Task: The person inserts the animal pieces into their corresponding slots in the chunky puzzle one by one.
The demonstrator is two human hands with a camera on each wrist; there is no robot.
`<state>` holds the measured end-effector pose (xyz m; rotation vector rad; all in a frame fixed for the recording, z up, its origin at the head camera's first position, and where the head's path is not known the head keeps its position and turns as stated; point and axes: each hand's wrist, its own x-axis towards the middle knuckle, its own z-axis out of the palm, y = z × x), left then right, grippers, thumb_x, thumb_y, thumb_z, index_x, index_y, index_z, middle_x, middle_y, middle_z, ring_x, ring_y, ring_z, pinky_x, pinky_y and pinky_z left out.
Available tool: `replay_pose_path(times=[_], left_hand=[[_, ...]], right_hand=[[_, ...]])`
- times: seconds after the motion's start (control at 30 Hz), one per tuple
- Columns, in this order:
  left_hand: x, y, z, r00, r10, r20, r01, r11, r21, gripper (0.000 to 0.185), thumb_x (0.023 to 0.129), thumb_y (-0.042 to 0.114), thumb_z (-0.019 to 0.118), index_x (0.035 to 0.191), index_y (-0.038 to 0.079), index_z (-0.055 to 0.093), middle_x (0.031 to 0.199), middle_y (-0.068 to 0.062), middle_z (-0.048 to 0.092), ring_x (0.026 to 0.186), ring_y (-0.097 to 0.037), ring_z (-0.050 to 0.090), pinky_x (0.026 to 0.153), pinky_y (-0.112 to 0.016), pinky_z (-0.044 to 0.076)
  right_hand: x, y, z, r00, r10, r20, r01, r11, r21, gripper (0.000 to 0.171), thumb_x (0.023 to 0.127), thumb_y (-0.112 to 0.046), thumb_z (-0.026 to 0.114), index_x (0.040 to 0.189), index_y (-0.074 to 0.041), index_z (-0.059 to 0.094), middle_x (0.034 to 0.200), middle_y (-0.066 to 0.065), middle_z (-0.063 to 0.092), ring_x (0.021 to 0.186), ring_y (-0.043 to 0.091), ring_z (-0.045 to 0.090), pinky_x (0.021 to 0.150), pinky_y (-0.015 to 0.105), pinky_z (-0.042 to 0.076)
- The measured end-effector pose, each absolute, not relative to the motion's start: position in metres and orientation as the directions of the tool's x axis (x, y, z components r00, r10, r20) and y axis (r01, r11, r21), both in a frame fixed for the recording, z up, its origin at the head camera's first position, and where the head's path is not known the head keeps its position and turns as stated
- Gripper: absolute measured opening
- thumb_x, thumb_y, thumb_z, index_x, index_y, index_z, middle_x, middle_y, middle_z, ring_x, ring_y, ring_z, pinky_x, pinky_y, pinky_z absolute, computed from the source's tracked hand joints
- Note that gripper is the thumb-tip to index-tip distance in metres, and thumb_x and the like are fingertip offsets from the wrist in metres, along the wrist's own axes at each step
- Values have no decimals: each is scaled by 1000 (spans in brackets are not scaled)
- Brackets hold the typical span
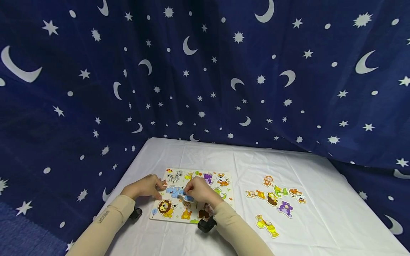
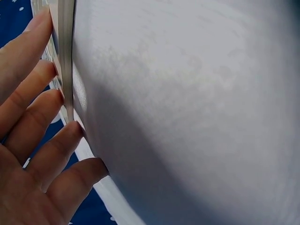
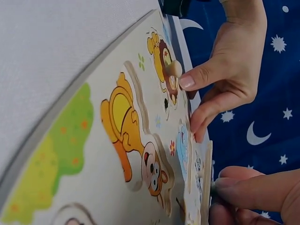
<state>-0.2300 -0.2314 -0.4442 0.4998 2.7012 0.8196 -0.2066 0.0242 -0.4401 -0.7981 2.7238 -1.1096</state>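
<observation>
- My right hand [image 1: 199, 190] pinches the blue elephant piece [image 1: 179, 192], tilted above its slot on the puzzle board [image 1: 192, 217]: a skewed edge could jam.
- My left hand [image 1: 145, 186], fingers straight, braces the board's left edge; if it slips, the board slides.

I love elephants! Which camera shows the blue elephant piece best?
The head view: the blue elephant piece shows its whole picture there, between the left hand and right hand, over the puzzle board. The right wrist view shows only its thin edge, pinched. The left wrist view misses it.
</observation>
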Motion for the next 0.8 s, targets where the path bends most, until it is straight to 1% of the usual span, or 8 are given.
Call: replay_pose_path(times=[0.2, 0.33, 0.47, 0.57, 0.8], left_hand=[[-229, -231, -442, -894, 428, -135, 277, 762, 585, 44, 61, 6, 91, 103, 3, 77, 128, -14, 67, 132, -39, 54, 113, -53, 38], [-228, -232, -442, -894, 425, -144, 261, 753, 603, 44, 62, 5, 90, 103, 3, 77, 128, -15, 68, 133, -40, 53, 114, -54, 37], [-228, -232, -443, -894, 426, -142, 259, 749, 610, 44, 62, 5, 90, 103, 2, 77, 127, -16, 68, 133, -41, 53, 114, -54, 36], [-228, -233, -444, -895, 426, -129, 268, 747, 609, 43, 61, 4, 91, 102, 2, 77, 125, -17, 69, 131, -41, 55, 113, -54, 37], [-231, -231, -445, -889, 441, -125, 281, 739, 612, 42, 60, 4, 91, 101, 2, 77, 124, -16, 69, 129, -40, 57, 111, -53, 40]], right_hand=[[-210, 17, -435, -854, -509, 105, -439, 598, -671, 15, 83, 8, 67, 86, -1, 79, 89, 8, 78, 83, 14, 68, 73, 22, 54], [-212, 10, -432, -851, -517, 95, -436, 593, -677, 13, 84, 8, 68, 85, -1, 78, 89, 9, 77, 80, 11, 66, 71, 22, 54], [-215, 4, -432, -844, -527, 96, -444, 588, -677, 14, 84, 9, 67, 83, -1, 78, 90, 9, 77, 78, 8, 64, 68, 19, 52], [-217, 0, -434, -835, -538, 119, -467, 576, -671, 14, 83, 10, 68, 83, 1, 78, 88, 10, 77, 75, 9, 65, 66, 18, 52], [-216, -3, -439, -832, -541, 124, -475, 577, -665, 15, 84, 9, 67, 85, -1, 79, 88, 9, 78, 72, 4, 61, 64, 16, 50]])
